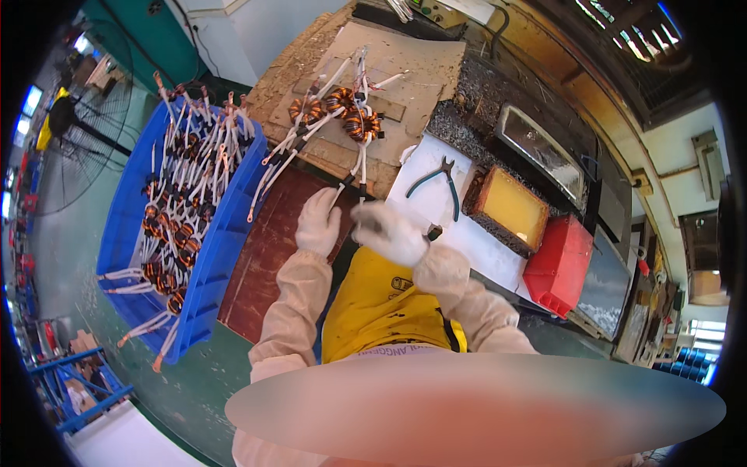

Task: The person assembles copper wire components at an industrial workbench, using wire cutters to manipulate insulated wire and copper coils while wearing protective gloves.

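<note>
Three copper-wound ring coils with white leads lie together on a cardboard sheet: a left coil (305, 110), a middle coil (339, 102) and a right coil (362, 124). Two white leads with black sleeves run from them toward me, past the board's near edge. My gloved left hand (317, 222) is closed at the end of one white lead (340, 192). Beside it, my gloved right hand (391, 232) is by the end of the other lead; motion smears its fingers. Right of the coils, teal-handled cutting pliers (442, 184) lie with handles spread on a white sheet.
A blue crate (222, 261) heaped with similar coils stands at my left. To the right are a soot-dark block with a yellowish top (510, 207), a red container (559, 265) and a metal tray with a shiny surface (541, 152). A floor fan (74, 124) stands far left.
</note>
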{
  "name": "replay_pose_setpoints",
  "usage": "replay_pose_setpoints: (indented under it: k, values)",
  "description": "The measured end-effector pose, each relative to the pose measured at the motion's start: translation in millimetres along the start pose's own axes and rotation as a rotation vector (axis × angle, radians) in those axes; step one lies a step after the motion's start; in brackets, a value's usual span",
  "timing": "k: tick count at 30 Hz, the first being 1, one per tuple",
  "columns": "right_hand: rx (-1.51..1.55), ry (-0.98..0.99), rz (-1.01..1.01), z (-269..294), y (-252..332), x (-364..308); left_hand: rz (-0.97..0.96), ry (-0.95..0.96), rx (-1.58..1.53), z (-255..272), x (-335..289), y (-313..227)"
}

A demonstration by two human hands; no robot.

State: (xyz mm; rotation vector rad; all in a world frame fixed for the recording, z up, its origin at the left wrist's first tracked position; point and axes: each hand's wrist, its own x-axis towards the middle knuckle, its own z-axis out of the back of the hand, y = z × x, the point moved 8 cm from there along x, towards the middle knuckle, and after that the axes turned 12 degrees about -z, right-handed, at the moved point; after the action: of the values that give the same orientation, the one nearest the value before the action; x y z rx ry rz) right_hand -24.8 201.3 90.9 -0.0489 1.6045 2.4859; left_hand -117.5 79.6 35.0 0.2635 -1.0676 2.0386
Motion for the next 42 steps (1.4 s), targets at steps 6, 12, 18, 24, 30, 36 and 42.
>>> replay_pose_setpoints:
  k: [6,12,18,24,30,36,42]
  values:
    - [0.461,0.478,-0.109,-98.7,-15.4,-75.4,0.249,0.042,0.049,52.9,-73.4,22.2]
    - [0.288,0.654,0.004,-161.6,-34.9,-93.5,0.304,0.056,0.052,80.3,-88.8,-7.9]
    - [0.559,0.717,-0.307,-163.7,-38.8,-94.9,0.318,-0.053,0.126,132.9,-103.9,-14.6]
    - [0.605,0.700,-0.315,-163.2,-27.7,-92.8,0.178,-0.324,0.517,237.8,-104.5,6.9]
    - [0.630,0.669,-0.233,-153.8,-49.1,-90.2,0.232,-0.117,0.942,304.8,-151.4,106.1]
    - [0.687,0.715,-0.249,-158.4,-45.2,-94.9,1.101,0.451,0.649,373.6,-313.4,266.0]
    - [0.678,0.674,-0.340,-170.1,-57.0,-83.0,0.812,0.371,0.673,319.8,-283.0,307.0]
